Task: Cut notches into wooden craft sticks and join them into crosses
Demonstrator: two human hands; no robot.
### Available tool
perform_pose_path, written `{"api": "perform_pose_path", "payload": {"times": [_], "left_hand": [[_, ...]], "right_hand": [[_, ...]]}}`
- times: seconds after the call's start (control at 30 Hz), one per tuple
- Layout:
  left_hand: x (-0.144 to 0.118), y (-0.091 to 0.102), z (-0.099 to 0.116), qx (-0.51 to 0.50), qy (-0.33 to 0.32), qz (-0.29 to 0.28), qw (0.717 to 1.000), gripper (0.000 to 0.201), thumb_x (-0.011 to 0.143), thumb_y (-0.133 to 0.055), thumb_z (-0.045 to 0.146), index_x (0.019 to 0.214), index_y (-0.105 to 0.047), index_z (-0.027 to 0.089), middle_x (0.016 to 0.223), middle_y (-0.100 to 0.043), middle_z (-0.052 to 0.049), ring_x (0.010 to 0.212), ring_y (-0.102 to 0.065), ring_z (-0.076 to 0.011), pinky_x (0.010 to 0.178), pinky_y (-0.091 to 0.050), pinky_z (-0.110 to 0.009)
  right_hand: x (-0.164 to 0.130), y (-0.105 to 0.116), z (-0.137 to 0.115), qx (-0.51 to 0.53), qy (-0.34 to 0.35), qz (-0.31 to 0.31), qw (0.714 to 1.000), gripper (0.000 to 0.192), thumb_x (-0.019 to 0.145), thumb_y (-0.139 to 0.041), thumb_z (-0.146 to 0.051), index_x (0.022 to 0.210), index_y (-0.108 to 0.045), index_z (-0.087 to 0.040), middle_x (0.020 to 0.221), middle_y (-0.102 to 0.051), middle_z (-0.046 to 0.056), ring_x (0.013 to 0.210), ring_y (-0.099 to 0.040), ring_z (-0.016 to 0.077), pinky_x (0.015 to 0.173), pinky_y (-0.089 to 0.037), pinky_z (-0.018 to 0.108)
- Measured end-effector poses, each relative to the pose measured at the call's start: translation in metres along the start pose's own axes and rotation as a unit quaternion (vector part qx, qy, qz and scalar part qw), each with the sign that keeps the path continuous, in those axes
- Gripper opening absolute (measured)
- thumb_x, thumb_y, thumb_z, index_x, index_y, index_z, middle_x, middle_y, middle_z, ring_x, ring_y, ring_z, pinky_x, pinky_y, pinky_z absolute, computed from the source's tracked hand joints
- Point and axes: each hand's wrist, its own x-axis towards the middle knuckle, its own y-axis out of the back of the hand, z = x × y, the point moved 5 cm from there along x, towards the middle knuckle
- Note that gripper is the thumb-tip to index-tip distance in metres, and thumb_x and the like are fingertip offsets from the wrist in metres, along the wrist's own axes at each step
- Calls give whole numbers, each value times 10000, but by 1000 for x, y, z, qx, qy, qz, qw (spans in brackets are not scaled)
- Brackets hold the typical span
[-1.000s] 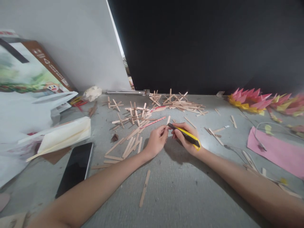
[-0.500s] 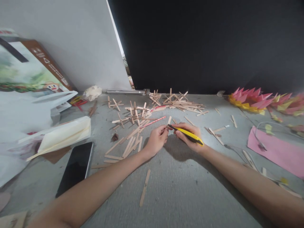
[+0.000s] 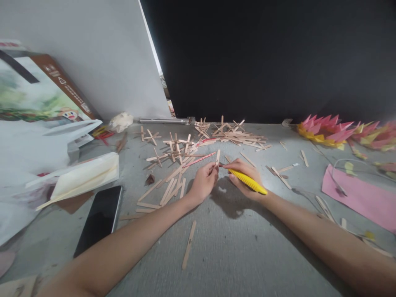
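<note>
Between its thumb and fingers, my left hand (image 3: 204,182) pinches a wooden craft stick (image 3: 218,157) that points up and away from me. My right hand (image 3: 246,175) is wrapped around a yellow and black utility knife (image 3: 249,181), its tip close to the stick's edge. Whether the blade touches the wood I cannot tell. Beyond my hands lie a red-and-white striped straw (image 3: 199,159) and a cluster of crossed craft sticks (image 3: 176,148). One loose stick (image 3: 189,245) rests on the grey tabletop (image 3: 222,255) nearer to me.
A black phone (image 3: 99,218) and a white plastic bag (image 3: 31,148) are at left. Pink and yellow paper flowers (image 3: 324,131) stand at back right, above a pink sheet (image 3: 360,198) and a cable. A dark panel (image 3: 272,62) rises behind the table.
The held stick has turned more upright and shows more of its length. The knife has rolled in my right hand, showing more yellow, and its rear end dips slightly.
</note>
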Motion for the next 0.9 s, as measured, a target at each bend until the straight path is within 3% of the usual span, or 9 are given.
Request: {"api": "perform_pose_path", "payload": {"times": [0.13, 0.23, 0.43, 0.73, 0.9], "left_hand": [[-3, -3, 4, -40, 12, -2, 999, 469, 966, -604, 636, 1148, -526, 211, 578, -434, 102, 423, -375, -90, 440, -303, -215], [-4, -4, 6, -35, 5, 1, 999, 434, 984, -597, 611, 1137, -495, 218, 559, -429, 113, 399, -377, -86, 425, -300, -207], [-5, -3, 5, -38, 8, 14, 999, 428, 971, -607, 627, 1043, -435, 242, 541, -436, 126, 378, -378, -82, 420, -300, -204], [-4, -3, 1, 10, 3, 19, 1000, 389, 958, -604, 597, 998, -508, 222, 538, -480, 101, 408, -409, -88, 442, -301, -210], [-4, -4, 2, 24, -1, 10, 1000, 372, 960, -599, 581, 984, -523, 218, 558, -516, 83, 418, -427, -92, 457, -311, -222]], "right_hand": [[-3, 6, 2, -97, 19, 112, 989, 258, 1066, -530, -346, 1213, -729, -275, 1058, -653, 106, 952, -650, 262, 861, -545, 456], [-1, 9, 5, -152, 16, 149, 977, 232, 1062, -507, -279, 1129, -729, -262, 1114, -629, 111, 1059, -630, 280, 935, -490, 483], [0, 0, 20, -155, -11, 70, 985, 297, 1025, -496, -166, 1252, -644, -289, 859, -678, -1, 814, -658, 208, 921, -387, 436], [2, -11, 14, -245, 25, -4, 969, 265, 1099, -529, -252, 1314, -684, -274, 884, -706, 30, 826, -645, 197, 867, -308, 402], [2, -11, 16, -260, 29, -11, 965, 272, 1107, -518, -250, 1300, -709, -271, 849, -685, 27, 825, -628, 198, 866, -301, 395]]}}
